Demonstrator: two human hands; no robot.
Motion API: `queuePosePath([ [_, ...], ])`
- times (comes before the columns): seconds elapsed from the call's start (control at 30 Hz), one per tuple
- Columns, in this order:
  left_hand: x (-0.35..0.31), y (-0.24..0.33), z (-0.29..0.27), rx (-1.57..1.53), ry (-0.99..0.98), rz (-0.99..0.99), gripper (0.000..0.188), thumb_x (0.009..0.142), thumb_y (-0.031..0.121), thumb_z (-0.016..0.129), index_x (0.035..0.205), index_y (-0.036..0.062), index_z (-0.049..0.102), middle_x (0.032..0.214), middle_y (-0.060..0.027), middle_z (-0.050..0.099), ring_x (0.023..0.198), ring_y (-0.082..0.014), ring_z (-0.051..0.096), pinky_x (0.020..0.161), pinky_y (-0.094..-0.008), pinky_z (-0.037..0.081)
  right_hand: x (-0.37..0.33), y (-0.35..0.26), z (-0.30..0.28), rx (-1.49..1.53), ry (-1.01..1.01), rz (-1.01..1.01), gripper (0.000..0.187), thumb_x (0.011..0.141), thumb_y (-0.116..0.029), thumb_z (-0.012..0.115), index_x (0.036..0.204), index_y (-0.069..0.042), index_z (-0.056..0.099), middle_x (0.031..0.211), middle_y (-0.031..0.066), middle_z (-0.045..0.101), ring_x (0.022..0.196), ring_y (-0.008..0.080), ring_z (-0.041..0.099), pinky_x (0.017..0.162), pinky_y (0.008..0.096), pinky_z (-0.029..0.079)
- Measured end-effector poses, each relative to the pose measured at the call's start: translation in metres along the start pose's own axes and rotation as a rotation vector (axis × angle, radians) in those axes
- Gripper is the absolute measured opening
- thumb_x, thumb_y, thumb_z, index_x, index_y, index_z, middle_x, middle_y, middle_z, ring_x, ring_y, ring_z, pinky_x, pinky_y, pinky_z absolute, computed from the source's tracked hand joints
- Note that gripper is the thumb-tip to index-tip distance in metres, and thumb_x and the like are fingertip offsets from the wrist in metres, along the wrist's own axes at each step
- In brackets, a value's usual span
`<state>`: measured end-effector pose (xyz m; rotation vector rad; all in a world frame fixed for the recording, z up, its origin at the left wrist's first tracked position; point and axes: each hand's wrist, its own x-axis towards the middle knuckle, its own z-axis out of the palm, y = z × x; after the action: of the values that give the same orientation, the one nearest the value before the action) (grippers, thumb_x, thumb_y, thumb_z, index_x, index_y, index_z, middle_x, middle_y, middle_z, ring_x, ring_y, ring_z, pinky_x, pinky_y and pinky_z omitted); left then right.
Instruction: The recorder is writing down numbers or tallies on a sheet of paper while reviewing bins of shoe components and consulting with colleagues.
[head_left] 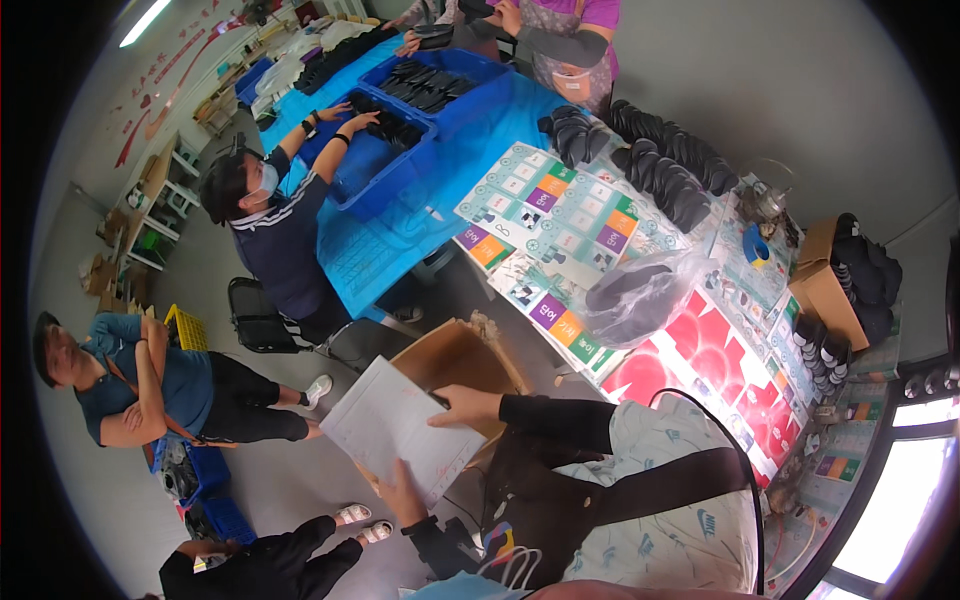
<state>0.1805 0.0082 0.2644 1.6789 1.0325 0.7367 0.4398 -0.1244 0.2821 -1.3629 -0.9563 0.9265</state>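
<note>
A stack of white paper sheets (395, 425) with faint lines and small red marks is held tilted in front of me. My right hand (466, 405) grips its edge, thumb on top; a small dark thing beside these fingertips is too small to make out. At the near edge, my left hand (403, 495) holds the sheets, some fingers hidden by the paper. Below and beyond the papers stands an open cardboard box (505, 365), its inside partly covered by them.
A table with patterned sheets (545, 205) bears dark curved pieces (665, 185) and a clear plastic bag (640, 300). At a blue-covered table (375, 260), a seated person (275, 235) reaches into a blue bin (385, 185). Another person (160, 385) stands with arms folded.
</note>
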Motion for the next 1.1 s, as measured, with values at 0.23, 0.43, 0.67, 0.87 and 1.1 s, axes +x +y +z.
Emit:
queuePosePath([
  [0.23,-0.032,-0.015,-0.032,-0.398,0.016,-0.456,0.053,0.103,0.024,0.063,0.141,-0.01,0.05,0.14,-0.0195,0.058,0.122,-0.026,0.06,0.105,-0.038,0.046,0.014,-0.011,0.009,-0.158,-0.141,-0.026,0.039,0.091,-0.028,0.074,0.117,0.0,0.067,0.105,0.0171,0.073,0.096,0.0266,0.07,0.086,0.0387,0.053],
  [0.43,-0.079,0.011,-0.08,-0.919,-0.042,-0.495,0.052,0.1,0.025,0.066,0.139,-0.0091,0.055,0.129,-0.0167,0.066,0.118,-0.0269,0.064,0.102,-0.0414,0.049,0.026,-0.04,0.069,0.241,-0.6,0.095,0.036,0.094,-0.025,0.077,0.118,0.0,0.068,0.102,0.0071,0.072,0.096,0.0103,0.062,0.084,0.032,0.052],
  [0.67,-0.148,0.025,-0.162,0.141,0.08,-0.493,0.047,0.101,0.036,0.068,0.134,0.0032,0.069,0.114,-0.0124,0.076,0.098,-0.0202,0.07,0.094,-0.0355,0.053,0.019,-0.01,0.168,0.081,-0.749,0.196,0.044,0.096,-0.028,0.074,0.127,0.002,0.066,0.113,0.0051,0.07,0.102,0.0137,0.063,0.091,0.033,0.053],
  [0.87,-0.256,-0.088,-0.232,0.26,0.133,-0.852,0.056,0.098,0.051,0.062,0.115,-0.0018,0.073,0.105,-0.0284,0.073,0.098,-0.0342,0.072,0.086,-0.0455,0.055,0.011,0.026,0.255,-0.687,-0.967,-0.03,0.04,0.106,-0.038,0.052,0.102,-0.001,0.067,0.078,0.0087,0.078,0.066,0.0181,0.072,0.063,0.0333,0.053],
  [1.1,-0.492,-0.254,-0.179,0.573,0.345,-1.141,0.043,0.097,0.037,0.051,0.117,0.0061,0.074,0.119,-0.0232,0.072,0.109,-0.0424,0.07,0.092,-0.052,0.057,-0.005,0.06,0.352,-1.021,-1.318,0.151,0.037,0.106,-0.033,0.051,0.096,-0.001,0.067,0.075,0.0093,0.075,0.057,0.0221,0.07,0.058,0.039,0.056],
])
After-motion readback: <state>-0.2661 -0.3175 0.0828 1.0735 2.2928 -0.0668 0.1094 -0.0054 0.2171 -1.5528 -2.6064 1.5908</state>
